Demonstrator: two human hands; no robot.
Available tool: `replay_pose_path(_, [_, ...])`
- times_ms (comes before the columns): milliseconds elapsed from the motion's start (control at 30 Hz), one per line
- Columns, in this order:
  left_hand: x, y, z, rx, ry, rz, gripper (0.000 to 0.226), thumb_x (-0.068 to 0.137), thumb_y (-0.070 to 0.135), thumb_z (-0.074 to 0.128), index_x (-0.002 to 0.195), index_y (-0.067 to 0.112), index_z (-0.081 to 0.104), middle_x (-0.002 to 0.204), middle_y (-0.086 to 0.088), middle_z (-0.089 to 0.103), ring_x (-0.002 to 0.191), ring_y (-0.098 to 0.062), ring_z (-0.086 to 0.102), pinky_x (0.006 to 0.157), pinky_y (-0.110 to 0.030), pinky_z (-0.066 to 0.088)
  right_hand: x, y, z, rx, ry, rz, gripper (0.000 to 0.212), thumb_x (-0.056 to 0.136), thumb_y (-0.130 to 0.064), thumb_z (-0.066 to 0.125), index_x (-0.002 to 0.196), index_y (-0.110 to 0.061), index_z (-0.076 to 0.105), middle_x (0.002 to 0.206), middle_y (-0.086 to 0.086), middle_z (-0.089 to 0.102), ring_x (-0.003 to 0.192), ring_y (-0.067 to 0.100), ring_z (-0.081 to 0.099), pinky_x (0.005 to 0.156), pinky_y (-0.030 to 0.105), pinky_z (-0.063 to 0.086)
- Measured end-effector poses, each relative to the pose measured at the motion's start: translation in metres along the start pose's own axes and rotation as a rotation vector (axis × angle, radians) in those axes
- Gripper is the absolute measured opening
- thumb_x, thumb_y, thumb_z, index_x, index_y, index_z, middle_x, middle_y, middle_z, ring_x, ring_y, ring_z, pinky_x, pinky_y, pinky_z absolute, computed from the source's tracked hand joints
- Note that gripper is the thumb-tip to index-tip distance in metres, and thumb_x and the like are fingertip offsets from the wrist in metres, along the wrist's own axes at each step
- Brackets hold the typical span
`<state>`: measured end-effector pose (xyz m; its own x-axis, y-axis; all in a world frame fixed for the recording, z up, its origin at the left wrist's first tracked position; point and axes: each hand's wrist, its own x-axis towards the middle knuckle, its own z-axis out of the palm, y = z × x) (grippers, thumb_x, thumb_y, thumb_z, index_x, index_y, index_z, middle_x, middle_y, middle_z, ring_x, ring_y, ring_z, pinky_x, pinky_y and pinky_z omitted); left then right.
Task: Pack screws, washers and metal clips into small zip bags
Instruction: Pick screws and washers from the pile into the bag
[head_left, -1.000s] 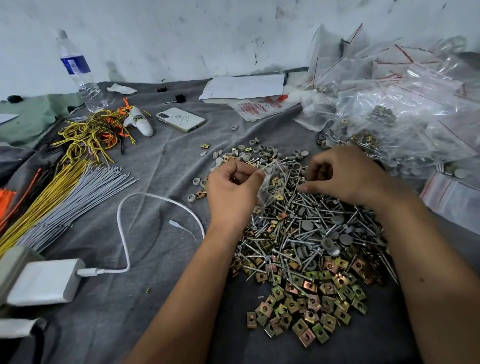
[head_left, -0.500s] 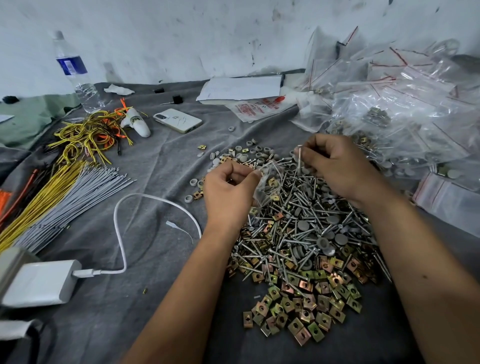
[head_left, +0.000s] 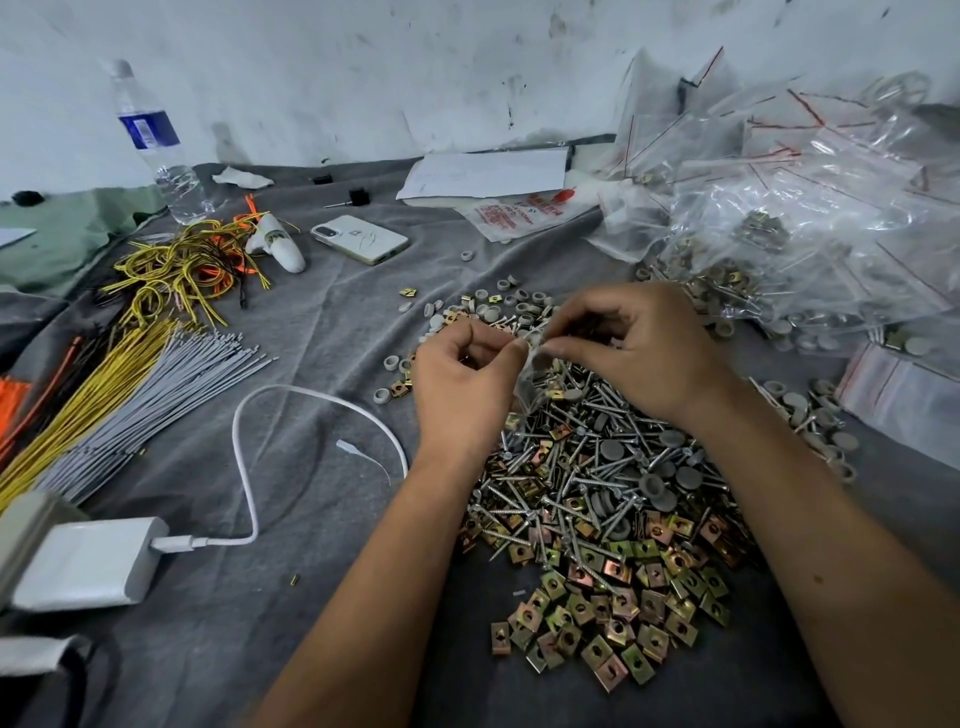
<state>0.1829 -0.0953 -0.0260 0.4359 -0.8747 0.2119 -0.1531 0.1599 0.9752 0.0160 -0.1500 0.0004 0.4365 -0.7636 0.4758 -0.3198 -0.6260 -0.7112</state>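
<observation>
The left hand (head_left: 462, 384) pinches the mouth of a small zip bag (head_left: 527, 376) above the far end of the screw pile (head_left: 582, 467) on the table (head_left: 322, 332). The right hand (head_left: 644, 348) meets it with fingers curled at the opening; what they hold cannot be told. The step in hand appears to be loading the bag; the next move calls for the mouth held open while parts drop in.

The left hand (head_left: 462, 384) and right hand (head_left: 644, 348) are pinching 1 small clear zip bag (head_left: 527, 379) above the heap of screws (head_left: 582, 478).
</observation>
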Motion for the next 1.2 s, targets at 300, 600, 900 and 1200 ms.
replay_pose_path(300, [0.001, -0.001, 0.000, -0.026, 0.007, -0.041, 0.015, 0.090, 0.007, 0.077, 0.078, 0.012, 0.069, 0.064, -0.007, 0.056, 0.057, -0.024, 0.052, 0.051, -0.032, 0.042, 0.000, 0.019, -0.027, -0.298, -0.001, 0.179, 0.038, 0.088, -0.059, 0.064, 0.081, -0.023, 0.074, 0.065, -0.006, 0.068, 0.054, 0.009, 0.062, 0.055, 0.029, 0.050])
replay_pose_path(600, [0.002, -0.002, 0.000, -0.022, 0.005, -0.025, 0.016, 0.089, 0.007, 0.077, 0.077, 0.012, 0.068, 0.060, -0.003, 0.055, 0.055, -0.024, 0.052, 0.052, -0.035, 0.043, -0.003, 0.024, -0.049, -0.255, -0.363, 0.248, 0.017, 0.072, -0.040, 0.088, 0.077, -0.031, 0.074, 0.074, -0.017, 0.073, 0.069, -0.002, 0.069, 0.068, 0.022, 0.050])
replay_pose_path(900, [0.002, -0.003, 0.001, -0.009, -0.002, -0.020, 0.017, 0.089, 0.007, 0.078, 0.076, 0.013, 0.068, 0.063, -0.007, 0.058, 0.055, -0.024, 0.053, 0.053, -0.036, 0.046, 0.001, 0.007, -0.025, -0.028, 0.035, 0.067, 0.013, 0.078, -0.030, 0.086, 0.086, -0.028, 0.076, 0.080, -0.014, 0.074, 0.072, 0.005, 0.071, 0.062, 0.020, 0.056])
replay_pose_path(1200, [0.002, -0.003, 0.000, -0.003, 0.010, -0.038, 0.017, 0.089, 0.008, 0.078, 0.077, 0.014, 0.068, 0.064, -0.003, 0.060, 0.052, -0.021, 0.056, 0.049, -0.032, 0.044, 0.001, 0.006, -0.023, -0.151, 0.045, 0.106, 0.009, 0.085, -0.038, 0.078, 0.085, -0.030, 0.073, 0.077, -0.014, 0.069, 0.067, -0.004, 0.065, 0.057, 0.008, 0.046])
